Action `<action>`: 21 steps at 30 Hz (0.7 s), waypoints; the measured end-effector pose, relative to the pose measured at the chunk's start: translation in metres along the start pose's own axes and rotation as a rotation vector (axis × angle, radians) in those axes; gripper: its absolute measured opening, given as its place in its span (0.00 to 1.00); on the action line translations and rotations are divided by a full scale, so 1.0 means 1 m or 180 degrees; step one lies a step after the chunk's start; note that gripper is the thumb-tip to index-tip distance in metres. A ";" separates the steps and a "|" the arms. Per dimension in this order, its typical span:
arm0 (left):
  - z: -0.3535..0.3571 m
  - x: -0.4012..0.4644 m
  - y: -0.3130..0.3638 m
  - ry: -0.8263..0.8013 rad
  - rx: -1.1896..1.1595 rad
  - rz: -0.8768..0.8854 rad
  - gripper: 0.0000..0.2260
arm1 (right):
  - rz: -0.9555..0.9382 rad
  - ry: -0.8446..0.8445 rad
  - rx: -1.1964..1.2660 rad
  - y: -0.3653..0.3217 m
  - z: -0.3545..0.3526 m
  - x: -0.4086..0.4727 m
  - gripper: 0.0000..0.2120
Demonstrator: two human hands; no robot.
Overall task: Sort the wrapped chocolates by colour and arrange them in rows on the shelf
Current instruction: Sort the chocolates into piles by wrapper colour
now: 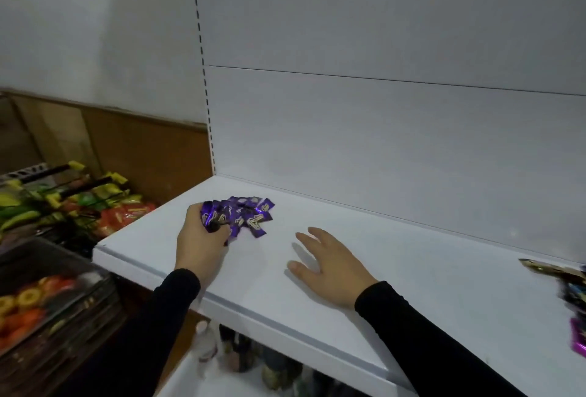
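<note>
Sorting step now: left hand (199,238) curled round purple chocolates (244,214) piled on shelf (412,257) near back wall, right hand (329,265) spread flat & empty; next prob. need lining purples in a row.

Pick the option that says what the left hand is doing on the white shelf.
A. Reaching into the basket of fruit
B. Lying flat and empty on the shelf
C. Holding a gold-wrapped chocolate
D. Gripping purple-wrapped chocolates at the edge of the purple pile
D: the left hand curls its fingers round purple-wrapped chocolates at the near-left edge of the pile on the white shelf, while the right hand is spread open and empty.
</note>
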State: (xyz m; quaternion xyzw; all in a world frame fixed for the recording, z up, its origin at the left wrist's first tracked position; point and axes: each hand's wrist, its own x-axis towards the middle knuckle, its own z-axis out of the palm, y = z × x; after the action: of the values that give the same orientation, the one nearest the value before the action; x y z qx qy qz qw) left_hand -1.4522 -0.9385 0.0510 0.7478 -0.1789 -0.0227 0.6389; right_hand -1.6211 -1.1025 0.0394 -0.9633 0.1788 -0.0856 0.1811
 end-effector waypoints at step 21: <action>0.014 0.055 -0.046 -0.0725 0.3077 0.0575 0.31 | 0.0239 -0.0518 -0.0622 -0.018 0.035 0.038 0.37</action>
State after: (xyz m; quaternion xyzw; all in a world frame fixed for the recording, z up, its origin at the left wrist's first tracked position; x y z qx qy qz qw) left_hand -1.3937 -0.9623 0.0148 0.9325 -0.3015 0.0367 0.1954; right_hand -1.5721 -1.0904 0.0181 -0.9727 0.2069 0.0175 0.1034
